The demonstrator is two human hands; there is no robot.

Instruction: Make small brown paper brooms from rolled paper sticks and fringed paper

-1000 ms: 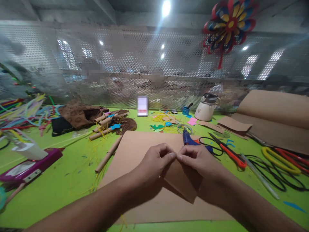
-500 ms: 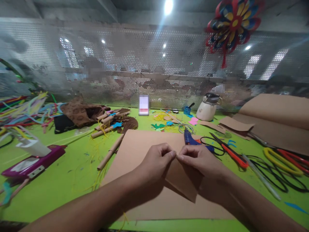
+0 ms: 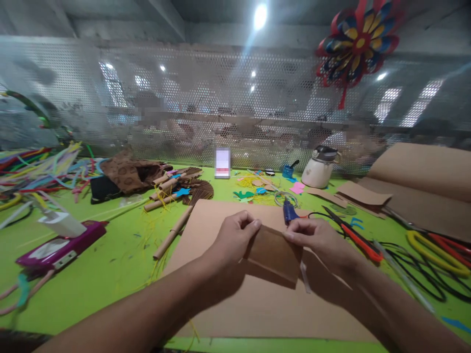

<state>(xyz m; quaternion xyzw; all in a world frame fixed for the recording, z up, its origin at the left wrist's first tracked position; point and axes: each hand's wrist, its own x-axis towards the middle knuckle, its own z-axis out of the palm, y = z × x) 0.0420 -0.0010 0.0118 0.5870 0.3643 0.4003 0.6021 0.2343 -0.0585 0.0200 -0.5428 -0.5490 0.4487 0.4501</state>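
A small brown paper piece [image 3: 274, 256] hangs between my hands above a large brown sheet [image 3: 217, 306] lying on the green table. My left hand [image 3: 239, 238] pinches its upper left corner between thumb and fingers. At the upper right corner, my right hand [image 3: 312, 238] pinches it the same way. A thin whitish strip [image 3: 305, 278] shows beside the paper's right edge. Just behind my right hand lies a blue glue gun [image 3: 289, 212].
Orange-handled scissors [image 3: 362, 242], black cable and yellow-handled scissors [image 3: 437, 254] lie at right. A white jug [image 3: 317, 169] and phone [image 3: 222, 163] stand at the back. Paper rolls [image 3: 172, 235] and a purple power strip [image 3: 66, 247] are at left.
My hands have moved apart along the paper's top edge, and the paper now faces me more broadly. The whitish strip has come into view. The whole view has shifted slightly.
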